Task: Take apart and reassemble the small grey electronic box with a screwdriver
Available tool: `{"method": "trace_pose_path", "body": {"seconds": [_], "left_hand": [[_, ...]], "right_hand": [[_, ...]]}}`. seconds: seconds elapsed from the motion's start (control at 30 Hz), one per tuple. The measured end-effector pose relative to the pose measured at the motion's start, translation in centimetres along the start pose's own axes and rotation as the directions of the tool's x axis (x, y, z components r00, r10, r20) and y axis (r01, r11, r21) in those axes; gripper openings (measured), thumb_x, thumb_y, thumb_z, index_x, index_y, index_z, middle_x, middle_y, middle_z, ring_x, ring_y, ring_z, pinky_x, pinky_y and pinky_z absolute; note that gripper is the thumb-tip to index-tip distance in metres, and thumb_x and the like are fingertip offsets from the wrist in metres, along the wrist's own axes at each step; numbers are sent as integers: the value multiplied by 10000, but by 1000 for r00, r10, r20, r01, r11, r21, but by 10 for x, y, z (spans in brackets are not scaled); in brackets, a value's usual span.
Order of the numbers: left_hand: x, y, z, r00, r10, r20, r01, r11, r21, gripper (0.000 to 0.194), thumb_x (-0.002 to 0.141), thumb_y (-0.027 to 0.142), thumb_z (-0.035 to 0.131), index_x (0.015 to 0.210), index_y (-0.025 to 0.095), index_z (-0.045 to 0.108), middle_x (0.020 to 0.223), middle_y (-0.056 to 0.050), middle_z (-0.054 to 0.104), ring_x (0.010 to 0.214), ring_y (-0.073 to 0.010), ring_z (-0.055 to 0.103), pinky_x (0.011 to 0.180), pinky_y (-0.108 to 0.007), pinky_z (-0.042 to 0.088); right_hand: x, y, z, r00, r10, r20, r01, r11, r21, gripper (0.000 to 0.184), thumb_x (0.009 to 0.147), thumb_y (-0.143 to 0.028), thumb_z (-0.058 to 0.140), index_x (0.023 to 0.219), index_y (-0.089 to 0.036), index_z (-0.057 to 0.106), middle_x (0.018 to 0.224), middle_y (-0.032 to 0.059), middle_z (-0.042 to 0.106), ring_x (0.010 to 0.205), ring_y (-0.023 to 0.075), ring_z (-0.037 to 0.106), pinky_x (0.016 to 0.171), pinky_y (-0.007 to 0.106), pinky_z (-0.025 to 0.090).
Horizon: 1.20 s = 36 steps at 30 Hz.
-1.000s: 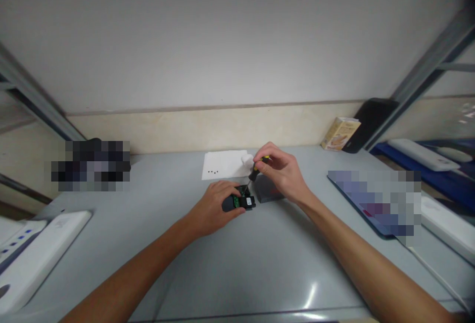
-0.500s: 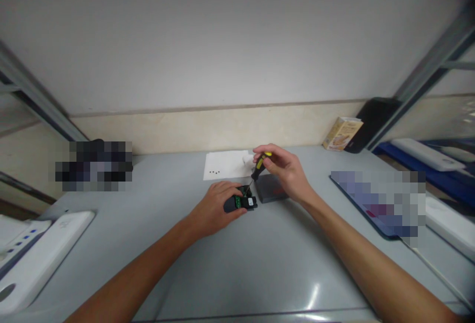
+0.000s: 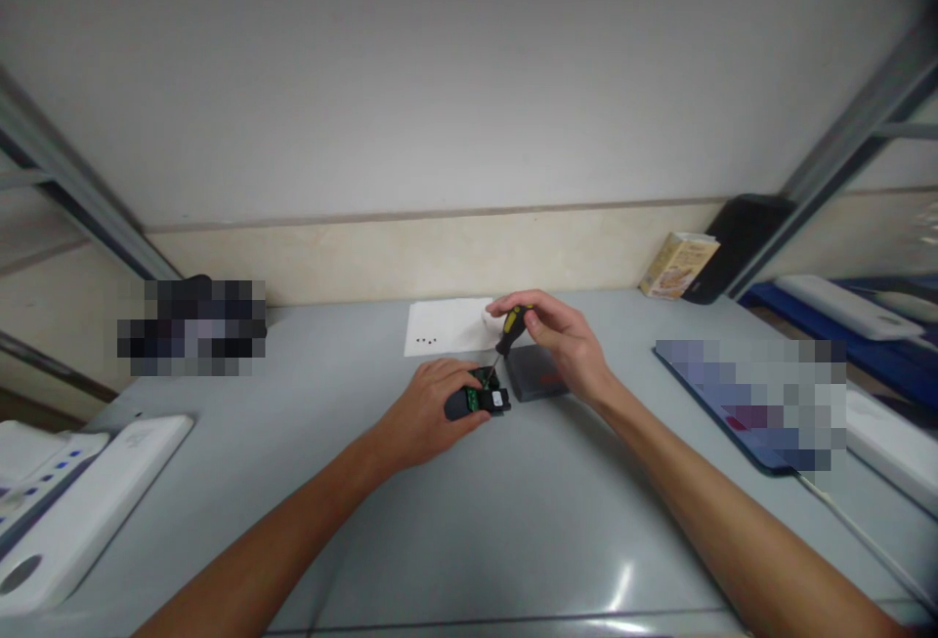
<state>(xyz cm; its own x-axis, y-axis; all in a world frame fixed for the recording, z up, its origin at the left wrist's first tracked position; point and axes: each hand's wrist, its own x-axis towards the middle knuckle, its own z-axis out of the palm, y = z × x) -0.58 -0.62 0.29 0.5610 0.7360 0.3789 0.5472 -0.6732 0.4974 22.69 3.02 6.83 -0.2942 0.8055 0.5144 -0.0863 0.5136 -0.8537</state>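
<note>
My left hand [image 3: 429,408] is closed around a small opened black electronic device [image 3: 495,402], holding it down on the grey table. The device has a rounded dark end and a bare green circuit board; part of it is hidden under my fingers. In my right hand [image 3: 568,340] is a black-and-yellow screwdriver [image 3: 513,328], tilted, its shaft pointing down into the device. Whether the tip sits on a screw is too small to tell. Beside the device, partly under my right hand, lies a dark grey flat case [image 3: 533,376]. Behind them, several tiny dark screws [image 3: 426,341] rest on white paper [image 3: 458,316].
A blurred-out tablet-like slab [image 3: 714,418] with a white cable [image 3: 857,526] lies at right. A yellow box [image 3: 678,267] and a black panel [image 3: 740,247] lean at the back wall. White power strips [image 3: 103,511] stand at left, near a pixelated dark object [image 3: 194,325].
The fingers of my right hand have shifted slightly around the screwdriver handle, which looks turned. The device stays in my left hand. The whole view has moved a little.
</note>
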Motion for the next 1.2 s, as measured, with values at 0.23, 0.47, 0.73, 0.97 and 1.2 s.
{"method": "trace_pose_path", "body": {"seconds": [0.23,0.47,0.73,0.97,1.2], "left_hand": [[0,0,0,1000,0,-1,0,1000,-17,228,911,367,749,1098,262,673,1367,-65,675,1279,-292,610,1101,-520,453],[0,0,-1,1000,2,-3,-2,1000,-21,218,916,369,734,1097,262,677,1357,-71,681,1270,-295,619,1109,-522,449],[1,-1,-2,1000,-7,7,7,1000,-17,224,906,351,753,1095,257,681,1335,-73,690,1260,-297,622,1095,-508,452],[-1,-1,-1,1000,13,9,-13,1000,-6,219,919,353,736,1105,264,663,1368,-71,671,1277,-291,609,1097,-502,452],[-1,-2,-1,999,38,6,-38,999,5,206,923,337,731,1097,251,664,1390,-76,655,1281,-279,607,1102,-486,455]], "right_hand": [[-2,-4,3,999,-28,24,30,996,-81,180,973,-354,656,1105,-288,760,986,48,688,952,219,640,878,398,506],[-2,-6,6,997,-65,-37,61,993,-100,170,944,-423,686,933,-266,750,1041,65,681,1033,242,628,877,398,519],[0,-2,2,1000,13,-2,-13,1000,16,240,1016,-435,572,1068,-266,734,1128,77,716,1109,255,643,928,410,517],[0,-4,3,999,-12,-50,8,997,-83,145,920,-382,721,983,-260,768,956,45,670,902,205,638,825,358,528],[-3,-3,6,999,-35,-12,33,996,-84,167,968,-381,662,1064,-278,753,1171,65,675,1138,245,611,942,385,499]]}}
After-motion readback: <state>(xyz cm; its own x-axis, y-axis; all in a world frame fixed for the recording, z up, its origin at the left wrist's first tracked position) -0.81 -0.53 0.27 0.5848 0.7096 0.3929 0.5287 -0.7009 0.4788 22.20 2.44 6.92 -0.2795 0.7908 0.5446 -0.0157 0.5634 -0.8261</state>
